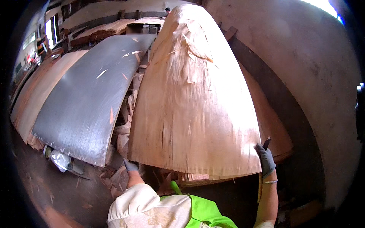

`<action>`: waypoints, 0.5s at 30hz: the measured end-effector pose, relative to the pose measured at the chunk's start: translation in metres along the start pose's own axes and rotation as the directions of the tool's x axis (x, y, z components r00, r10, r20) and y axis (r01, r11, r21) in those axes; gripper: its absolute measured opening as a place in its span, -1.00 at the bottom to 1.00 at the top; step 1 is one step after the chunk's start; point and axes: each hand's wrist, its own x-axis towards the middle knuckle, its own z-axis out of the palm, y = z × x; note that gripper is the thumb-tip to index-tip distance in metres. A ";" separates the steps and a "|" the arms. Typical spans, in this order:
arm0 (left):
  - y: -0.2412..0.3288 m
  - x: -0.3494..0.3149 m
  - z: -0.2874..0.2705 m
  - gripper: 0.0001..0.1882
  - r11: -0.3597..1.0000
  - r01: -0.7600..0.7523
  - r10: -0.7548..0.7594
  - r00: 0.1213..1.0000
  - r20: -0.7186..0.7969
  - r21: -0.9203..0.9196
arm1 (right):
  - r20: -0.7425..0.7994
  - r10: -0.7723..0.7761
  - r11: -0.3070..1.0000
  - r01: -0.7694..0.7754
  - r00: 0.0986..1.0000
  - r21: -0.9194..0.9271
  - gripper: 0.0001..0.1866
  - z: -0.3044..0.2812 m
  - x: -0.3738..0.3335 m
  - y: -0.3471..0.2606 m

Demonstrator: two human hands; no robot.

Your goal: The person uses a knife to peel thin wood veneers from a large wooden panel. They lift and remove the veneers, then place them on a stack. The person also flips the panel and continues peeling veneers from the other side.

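A large pale wood veneer sheet (197,125) stretches away in front of me, with torn, lifted flakes toward its far end. At its near left corner is my left hand (131,165) in a grey glove, closed on the edge, its fingers partly hidden. My right hand (266,159), also gloved, grips the near right edge. A dark, flat, blade-like piece (267,143) sticks up from that hand; its kind is unclear. Below the same hand hangs a narrow yellowish strip (260,188).
Left of the sheet lies a dark smooth board (91,95) with wood slivers on it. Beyond it are stacked veneers (45,91). Wood scraps (123,144) fill the gap between. A wall (304,57) rises on the right. A person (167,11) is far back.
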 end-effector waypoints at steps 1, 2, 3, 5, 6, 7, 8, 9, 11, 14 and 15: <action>-0.005 0.004 0.014 -0.34 1.000 -0.004 0.004 1.000 0.031 0.012 | 0.041 -0.005 0.999 0.002 0.999 0.053 -0.79 -0.020 0.015 0.014; 0.002 0.009 0.018 -0.33 0.999 -0.022 0.019 0.998 0.057 0.049 | 0.044 -0.039 0.999 0.038 0.998 0.019 -0.79 -0.024 0.020 0.017; 0.012 0.014 0.025 -0.37 0.992 -0.021 0.009 0.996 0.091 0.128 | 0.055 -0.036 0.999 0.035 0.998 0.028 -0.78 -0.037 0.037 0.032; 0.021 0.011 0.040 -0.40 0.937 -0.198 0.162 0.976 0.145 0.286 | 0.097 -0.026 0.999 0.023 0.995 0.033 -0.72 -0.078 0.074 0.049; 0.019 0.004 0.048 -0.41 0.889 -0.283 0.234 0.956 0.174 0.359 | 0.100 -0.020 1.000 0.017 0.995 0.026 -0.71 -0.099 0.089 0.049; -0.008 -0.010 0.068 -0.45 0.895 -0.276 0.199 0.950 0.240 0.352 | 0.071 -0.014 1.000 0.013 0.997 0.016 -0.70 -0.130 0.102 0.052; -0.043 -0.027 0.101 -0.49 0.905 -0.267 0.160 0.935 0.315 0.331 | 0.036 -0.025 1.000 0.025 0.999 0.006 -0.69 -0.166 0.117 0.048; -0.042 -0.039 0.114 -0.51 0.888 -0.326 0.218 0.919 0.329 0.323 | 0.013 -0.038 0.999 0.038 0.999 -0.039 -0.69 -0.180 0.127 0.050; -0.057 -0.080 0.138 -0.55 0.863 -0.393 0.281 0.896 0.344 0.319 | 0.014 -0.054 0.988 0.056 0.998 -0.141 -0.71 -0.229 0.156 0.060; -0.091 -0.114 0.143 -0.55 0.897 -0.349 0.294 0.929 0.225 0.272 | -0.008 -0.027 0.980 0.025 1.000 -0.199 -0.77 -0.282 0.179 0.048; -0.104 -0.130 0.147 -0.56 0.879 -0.373 0.305 0.919 0.251 0.297 | 0.015 -0.051 0.984 0.053 0.999 -0.169 -0.77 -0.294 0.184 0.045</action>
